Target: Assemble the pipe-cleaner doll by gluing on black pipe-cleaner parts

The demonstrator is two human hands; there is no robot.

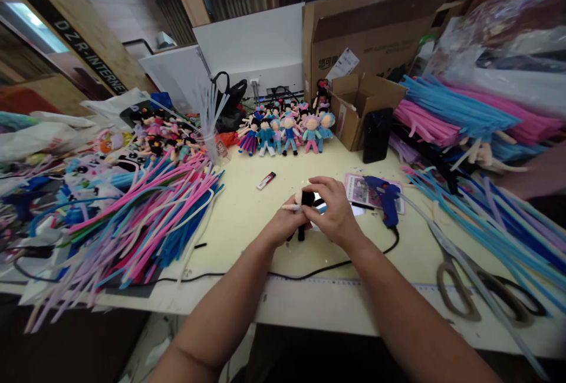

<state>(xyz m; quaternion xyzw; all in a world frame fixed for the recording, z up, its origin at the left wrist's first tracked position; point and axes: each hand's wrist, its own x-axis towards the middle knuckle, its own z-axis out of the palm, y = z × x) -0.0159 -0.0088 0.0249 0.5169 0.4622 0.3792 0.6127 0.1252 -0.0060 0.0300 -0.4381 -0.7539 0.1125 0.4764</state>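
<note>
Between my hands is a small pipe-cleaner doll (pixel 306 198) with a black top and pale parts. My left hand (pixel 283 221) is closed around its lower side, and a black leg hangs below the fingers. My right hand (pixel 332 209) curves over it from the right, thumb and fingers closed on the black upper part. A white sheet (pixel 360 211) and a dark stick partly show behind my right hand. Close by on the right, a blue glue gun (pixel 388 199) lies on a printed picture card (pixel 360 190).
Finished dolls (pixel 288 132) stand in rows at the back, before cardboard boxes (pixel 354 106) and a black phone (pixel 377 134). Loose pipe cleaners (pixel 145 218) heap on the left, more on the right. Scissors (pixel 460 289) lie front right. A black cord (pixel 309 274) crosses the front.
</note>
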